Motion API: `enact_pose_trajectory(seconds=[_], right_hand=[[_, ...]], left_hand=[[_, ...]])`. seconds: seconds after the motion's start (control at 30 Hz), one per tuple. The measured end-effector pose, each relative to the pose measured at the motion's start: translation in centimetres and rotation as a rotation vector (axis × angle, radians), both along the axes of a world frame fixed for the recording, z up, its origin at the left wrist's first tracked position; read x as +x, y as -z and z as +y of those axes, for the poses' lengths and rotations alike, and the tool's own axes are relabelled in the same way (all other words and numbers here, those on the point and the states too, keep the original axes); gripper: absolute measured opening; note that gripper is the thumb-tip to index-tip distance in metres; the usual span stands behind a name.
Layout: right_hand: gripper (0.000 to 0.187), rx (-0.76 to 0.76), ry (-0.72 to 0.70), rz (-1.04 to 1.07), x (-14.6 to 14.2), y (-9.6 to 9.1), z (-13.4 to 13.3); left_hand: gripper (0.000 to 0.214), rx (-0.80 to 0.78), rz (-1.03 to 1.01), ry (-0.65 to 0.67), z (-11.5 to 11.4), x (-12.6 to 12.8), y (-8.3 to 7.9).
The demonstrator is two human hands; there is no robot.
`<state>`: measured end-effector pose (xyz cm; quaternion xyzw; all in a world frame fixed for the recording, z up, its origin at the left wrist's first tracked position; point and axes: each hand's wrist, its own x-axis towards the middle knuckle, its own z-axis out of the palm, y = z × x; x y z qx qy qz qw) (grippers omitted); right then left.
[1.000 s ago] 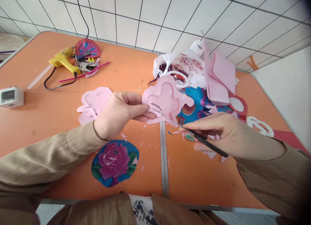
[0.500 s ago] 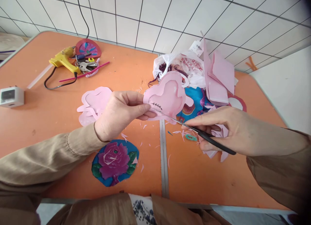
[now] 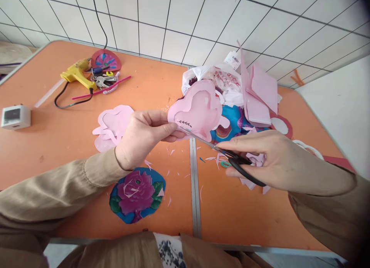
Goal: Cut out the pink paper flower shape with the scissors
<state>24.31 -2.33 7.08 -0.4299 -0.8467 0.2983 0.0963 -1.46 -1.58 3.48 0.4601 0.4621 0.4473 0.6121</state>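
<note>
Orange desk [image 3: 245, 218]: glue gun [image 3: 77, 76] far left, bag [image 3: 229, 83] partly behind cutout [image 3: 196, 106] pinched by left grip [image 3: 141, 136], scissors [image 3: 242, 173] held in right grip [image 3: 274, 158].

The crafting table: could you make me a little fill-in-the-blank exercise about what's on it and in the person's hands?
1. The right hand holds a pair of black-handled ____.
2. The cutout gripped by the left hand is ____ in colour.
3. The body of the glue gun is ____.
4. Close beside it lies a bunch of metal ____.

Missing words: scissors; pink; yellow; keys.
</note>
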Motion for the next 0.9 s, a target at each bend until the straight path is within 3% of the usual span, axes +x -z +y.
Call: enact_pose_trajectory(seconds=[0.1,0.27,0.47,0.63,0.8,0.9], right_hand=[[0.031,0.014,-0.001,0.041,0.1,0.5,-0.4],[0.016,0.086,0.01,-0.005,0.2,0.9,-0.8],[0.017,0.147,0.027,-0.029,-0.3,0.2,-0.9],[0.024,0.02,0.04,-0.005,0.0,0.1,-0.7],[0.045,-0.015,0.052,0.061,0.5,0.9,-0.3],[0.04,-0.052,0.055,0.031,0.4,0.9,-0.3]], left_hand=[[0.015,-0.007,-0.006,-0.007,-0.1,0.1,0.0],[0.017,-0.006,-0.005,-0.017,-0.2,0.1,0.2],[0.012,-0.026,-0.029,0.016,0.0,0.0,0.1],[0.014,-0.022,-0.03,0.027,0.2,-0.1,0.2],[0.016,-0.015,-0.036,0.024,0.1,0.0,0.3],[0.014,-0.024,-0.044,0.021,0.1,0.1,0.3]])
